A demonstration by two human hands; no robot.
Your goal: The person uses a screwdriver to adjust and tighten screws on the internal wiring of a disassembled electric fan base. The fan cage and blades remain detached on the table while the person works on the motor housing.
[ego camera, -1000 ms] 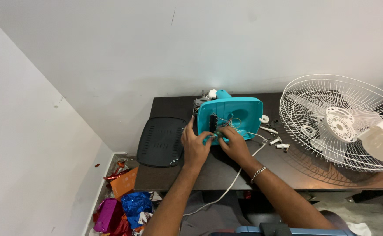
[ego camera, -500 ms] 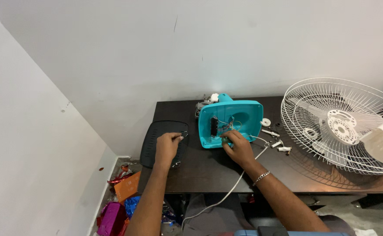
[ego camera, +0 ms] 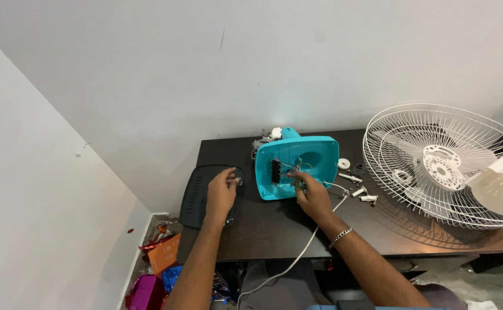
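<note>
2 hands, now parted: left hand has left the teal fan base to pinch a small part over the black cover plate; right hand still grips the base's wiring.

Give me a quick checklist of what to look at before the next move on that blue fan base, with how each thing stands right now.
1. Right hand steadies the blue fan base: ok, fingers at its open underside.
2. Left hand is on the black cover: ok, resting at its right edge.
3. Small item in the left fingers: cannot tell.
4. Loose white parts are safe on the table: ok, grouped right of the base.
5. White cord is clear: not ok, it trails off the front edge.
6. Fan grille is out of the way: ok.
</note>
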